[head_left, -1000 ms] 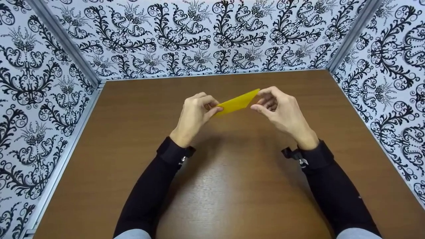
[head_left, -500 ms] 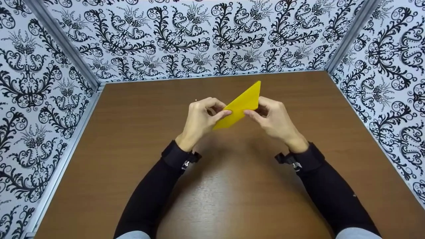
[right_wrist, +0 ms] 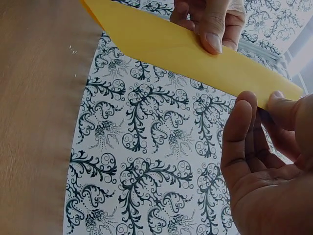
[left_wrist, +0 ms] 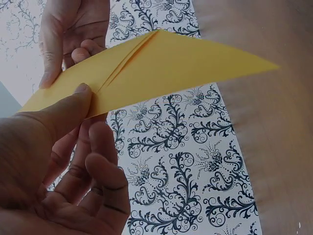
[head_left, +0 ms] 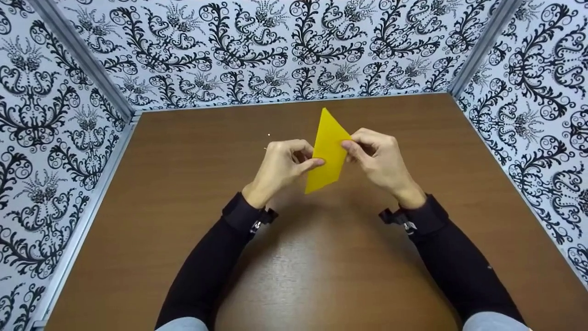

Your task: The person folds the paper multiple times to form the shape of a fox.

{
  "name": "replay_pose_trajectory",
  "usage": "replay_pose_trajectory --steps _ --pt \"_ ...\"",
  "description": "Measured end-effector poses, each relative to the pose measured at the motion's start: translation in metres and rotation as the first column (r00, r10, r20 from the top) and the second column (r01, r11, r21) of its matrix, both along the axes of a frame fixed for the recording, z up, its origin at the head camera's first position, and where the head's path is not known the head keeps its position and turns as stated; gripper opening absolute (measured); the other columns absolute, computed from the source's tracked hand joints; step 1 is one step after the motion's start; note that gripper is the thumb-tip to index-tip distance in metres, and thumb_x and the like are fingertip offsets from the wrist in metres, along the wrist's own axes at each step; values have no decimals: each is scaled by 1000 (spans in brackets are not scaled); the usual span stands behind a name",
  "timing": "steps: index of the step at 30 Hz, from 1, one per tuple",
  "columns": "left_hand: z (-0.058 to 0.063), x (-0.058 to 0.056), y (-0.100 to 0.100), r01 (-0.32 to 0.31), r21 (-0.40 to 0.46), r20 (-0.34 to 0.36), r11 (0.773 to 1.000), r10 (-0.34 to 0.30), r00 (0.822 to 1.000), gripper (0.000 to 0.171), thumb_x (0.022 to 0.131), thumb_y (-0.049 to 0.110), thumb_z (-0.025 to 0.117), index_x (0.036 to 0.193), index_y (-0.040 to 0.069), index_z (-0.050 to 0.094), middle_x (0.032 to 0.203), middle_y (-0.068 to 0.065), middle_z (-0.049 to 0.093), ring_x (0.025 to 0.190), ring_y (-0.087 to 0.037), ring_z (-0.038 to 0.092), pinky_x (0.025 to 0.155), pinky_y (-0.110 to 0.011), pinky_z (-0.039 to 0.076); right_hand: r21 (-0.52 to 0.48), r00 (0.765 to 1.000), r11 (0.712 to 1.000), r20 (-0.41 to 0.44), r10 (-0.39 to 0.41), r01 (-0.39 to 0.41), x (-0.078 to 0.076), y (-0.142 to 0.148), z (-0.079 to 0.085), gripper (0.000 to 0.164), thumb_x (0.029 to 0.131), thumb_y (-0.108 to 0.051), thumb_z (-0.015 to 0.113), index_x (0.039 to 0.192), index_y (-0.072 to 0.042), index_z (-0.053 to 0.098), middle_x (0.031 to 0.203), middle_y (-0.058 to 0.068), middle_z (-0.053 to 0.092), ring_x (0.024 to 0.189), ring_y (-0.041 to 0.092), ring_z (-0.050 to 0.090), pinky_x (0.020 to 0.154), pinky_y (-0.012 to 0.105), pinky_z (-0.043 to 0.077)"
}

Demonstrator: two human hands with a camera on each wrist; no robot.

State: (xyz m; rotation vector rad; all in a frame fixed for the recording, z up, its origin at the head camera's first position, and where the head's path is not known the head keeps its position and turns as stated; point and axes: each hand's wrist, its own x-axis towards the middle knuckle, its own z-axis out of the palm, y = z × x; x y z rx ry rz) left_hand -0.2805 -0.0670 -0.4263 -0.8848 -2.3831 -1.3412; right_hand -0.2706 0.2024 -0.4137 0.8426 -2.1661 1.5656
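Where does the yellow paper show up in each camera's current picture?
Head: just right of centre, the yellow paper held between left hand and right hand.
Left wrist: across the upper half, one tip pointing right.
Right wrist: along the top, slanting down towards the right.
Shared landmark: the black-and-white patterned wall.

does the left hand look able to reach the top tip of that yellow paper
Probably yes: the left hand pinches the yellow paper lower on its left edge, and nothing stands between it and the top tip; the right hand grips the opposite edge.
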Motion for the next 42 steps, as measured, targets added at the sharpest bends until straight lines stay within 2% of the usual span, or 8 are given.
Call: replay_pose_trajectory --steps 6,8,16,23,27,30,34,42 --pt "-1 1 1 39 7 7 999 -39 999 23 99 27 96 96 7 84 85 -8 81 72 -18 76 70 -22 63 41 988 997 -145 -54 60 2 2 0 12 104 1 85 96 -6 91 83 11 79 71 12 64 67 17 51" --pt "0 2 1 45 18 8 999 -45 999 24 99 28 95 94 7 83 85 -7 81 71 -15 75 70 -24 64 52 985 996 -163 -60 69 3 3 1 12 104 0 86 97 -8 91 84 10 80 73 8 63 68 16 50" --pt "0 2 0 42 44 21 998 -43 999 24 100 29 94 94 8 84 85 -6 81 69 -11 71 68 -26 63 88 996 996 -93 -12 21 1 2 1 6 106 -7 85 104 -7 91 92 9 82 80 12 67 75 17 57" --pt "-1 3 2 72 70 75 995 -77 994 25 100 28 96 94 8 83 86 -5 82 70 -10 73 69 -30 67 105 986 994 -165 -14 32 1 4 -1 6 103 -3 88 104 -6 93 90 8 87 80 13 74 81 17 59" --pt "0 3 2 69 95 70 993 -76 995 25 99 28 96 93 8 82 84 -5 81 69 -10 72 68 -37 67 97 991 995 -130 -6 19 1 4 -1 7 104 -4 87 105 -7 93 93 8 87 82 13 76 83 17 60" --pt "1 4 1 59 118 72 991 -67 995 24 99 27 96 93 8 82 83 -5 80 68 -11 71 67 -33 65 95 997 995 -79 9 -2 0 3 -2 8 105 -6 86 107 -8 94 95 7 88 84 14 75 82 17 60" --pt "2 5 0 50 145 79 988 -62 995 24 99 26 96 93 8 82 83 -6 80 67 -13 70 65 -23 61 115 998 993 -58 21 -14 0 2 -4 7 104 -5 87 107 -5 93 92 8 86 80 13 70 78 16 56" --pt "4 3 -2 31 160 66 987 -42 997 21 100 25 95 94 8 85 86 -5 83 68 -15 71 65 -24 60 149 999 989 -29 16 -11 -2 0 -7 6 104 -8 88 105 -7 94 86 9 83 74 11 64 74 16 53"
